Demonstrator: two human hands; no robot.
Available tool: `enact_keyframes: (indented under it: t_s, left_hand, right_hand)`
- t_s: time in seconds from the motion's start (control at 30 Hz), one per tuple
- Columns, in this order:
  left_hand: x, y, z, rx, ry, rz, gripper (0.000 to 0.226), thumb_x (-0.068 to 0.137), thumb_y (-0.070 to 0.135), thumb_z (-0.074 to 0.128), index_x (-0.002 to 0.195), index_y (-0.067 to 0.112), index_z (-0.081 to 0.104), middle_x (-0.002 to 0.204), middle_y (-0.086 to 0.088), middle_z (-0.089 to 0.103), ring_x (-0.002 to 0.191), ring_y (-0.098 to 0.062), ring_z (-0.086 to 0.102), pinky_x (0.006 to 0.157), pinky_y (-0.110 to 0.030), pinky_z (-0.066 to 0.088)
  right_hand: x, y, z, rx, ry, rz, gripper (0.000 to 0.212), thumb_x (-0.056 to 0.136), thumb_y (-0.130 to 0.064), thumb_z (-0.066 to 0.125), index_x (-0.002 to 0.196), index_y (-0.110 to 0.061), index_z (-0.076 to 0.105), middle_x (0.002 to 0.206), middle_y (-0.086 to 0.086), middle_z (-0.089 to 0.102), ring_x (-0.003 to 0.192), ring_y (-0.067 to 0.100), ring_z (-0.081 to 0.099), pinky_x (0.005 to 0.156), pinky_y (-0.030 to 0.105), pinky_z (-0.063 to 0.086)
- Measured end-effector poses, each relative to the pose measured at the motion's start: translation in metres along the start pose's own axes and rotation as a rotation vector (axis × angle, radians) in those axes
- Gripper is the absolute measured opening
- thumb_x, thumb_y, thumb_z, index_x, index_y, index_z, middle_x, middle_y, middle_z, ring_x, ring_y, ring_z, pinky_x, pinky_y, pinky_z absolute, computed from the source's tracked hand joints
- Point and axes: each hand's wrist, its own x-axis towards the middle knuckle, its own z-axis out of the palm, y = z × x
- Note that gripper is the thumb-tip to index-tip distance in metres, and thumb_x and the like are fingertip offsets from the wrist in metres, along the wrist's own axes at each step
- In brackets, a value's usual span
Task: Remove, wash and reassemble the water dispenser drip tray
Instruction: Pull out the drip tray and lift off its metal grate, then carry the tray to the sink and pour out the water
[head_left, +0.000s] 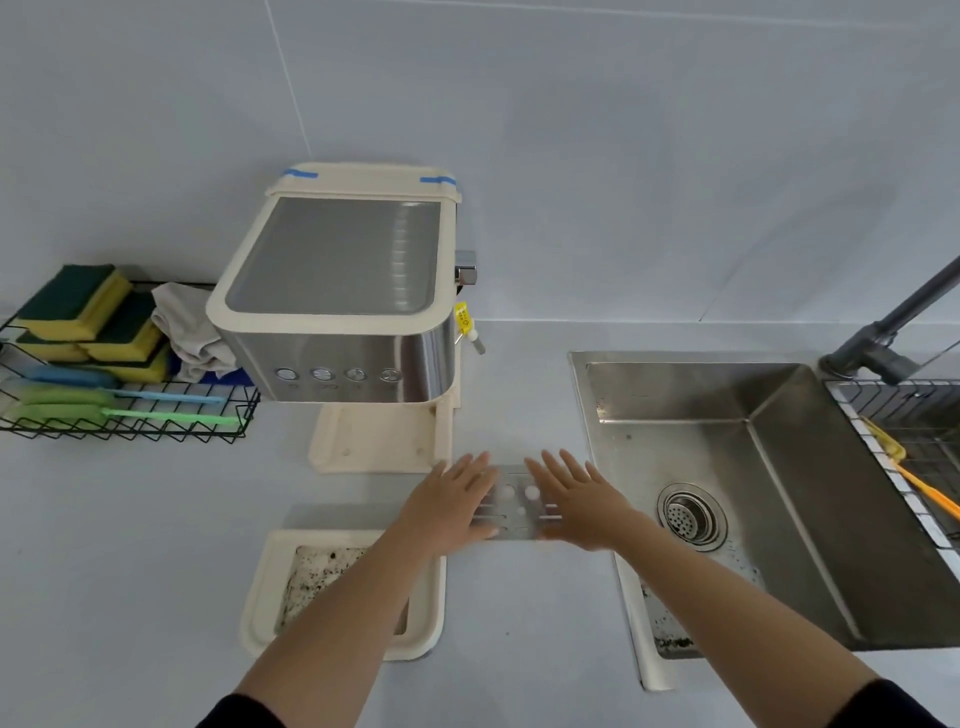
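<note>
The cream and steel water dispenser (337, 306) stands on the counter, its base (379, 441) bare with no tray in it. In front of it lies the metal drip grate (519, 506), flat on the counter. My left hand (452, 504) and my right hand (576, 501) lie over the grate's two ends with fingers straight and spread. The cream drip tray (265, 587), dirty with dark specks inside, sits on the counter under my left forearm. A second cream piece (649, 649) with dark specks lies at the sink's left edge, partly hidden by my right forearm.
A steel sink (779, 467) with a drain strainer (691, 514) is at the right, with a dark faucet (893, 322) behind it. A wire basket (130, 431) of sponges, brushes and a cloth stands left of the dispenser. A wire rack (909, 415) sits at the far right.
</note>
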Motion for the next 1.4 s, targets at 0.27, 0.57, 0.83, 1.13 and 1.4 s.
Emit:
enact_keyframes:
  t_s: [0.27,0.57,0.83,1.13,1.4]
  left_hand:
    - [-0.044,-0.042,-0.021,-0.09,0.009,-0.135,0.08,0.089,0.054,0.039,0.147,0.022,-0.006,0.157,-0.004,-0.013,0.145,-0.02,-0.009,0.116,-0.041,-0.001]
    - [-0.12,-0.089,-0.014,-0.169,0.055,-0.229,0.087,0.085,0.062,0.04,0.146,0.026,-0.012,0.156,-0.003,-0.018,0.145,-0.018,-0.012,0.117,-0.039,-0.001]
    - [-0.163,-0.104,0.011,-0.325,0.027,-0.287,0.1,0.078,0.065,0.049,0.145,0.025,-0.013,0.156,-0.004,-0.018,0.145,-0.018,-0.012,0.116,-0.038,-0.002]
    - [-0.191,-0.101,0.019,-0.508,-0.018,-0.303,0.121,0.065,0.058,0.07,0.146,0.022,-0.012,0.155,-0.006,-0.021,0.145,-0.022,-0.003,0.114,-0.042,0.023]
    - [-0.195,-0.098,0.032,-0.555,0.041,-0.312,0.12,0.055,0.052,0.077,0.143,0.023,0.001,0.156,-0.006,-0.015,0.139,-0.02,0.025,0.098,-0.035,0.042]
  right_hand:
    - [-0.012,-0.034,-0.02,0.159,0.187,0.005,0.09,0.089,-0.049,0.047,0.145,-0.021,-0.018,0.157,0.007,-0.016,0.144,0.023,-0.012,0.118,0.038,0.0]
    - [-0.016,-0.106,-0.006,0.278,0.209,-0.017,0.094,0.085,-0.055,0.048,0.144,-0.024,-0.019,0.156,0.004,-0.017,0.144,0.021,-0.014,0.117,0.039,0.002]
    - [-0.021,-0.157,0.029,0.324,0.158,0.024,0.103,0.082,-0.052,0.057,0.143,-0.026,-0.022,0.156,0.004,-0.019,0.144,0.019,-0.015,0.117,0.038,0.005]
    - [-0.024,-0.182,0.053,0.46,0.184,0.134,0.126,0.066,-0.059,0.069,0.142,-0.023,-0.026,0.154,0.011,-0.023,0.144,0.026,-0.015,0.116,0.045,0.012]
    - [-0.032,-0.187,0.058,0.527,0.164,0.157,0.136,0.06,-0.052,0.078,0.142,-0.016,-0.025,0.154,0.009,-0.023,0.144,0.024,-0.015,0.115,0.047,0.018]
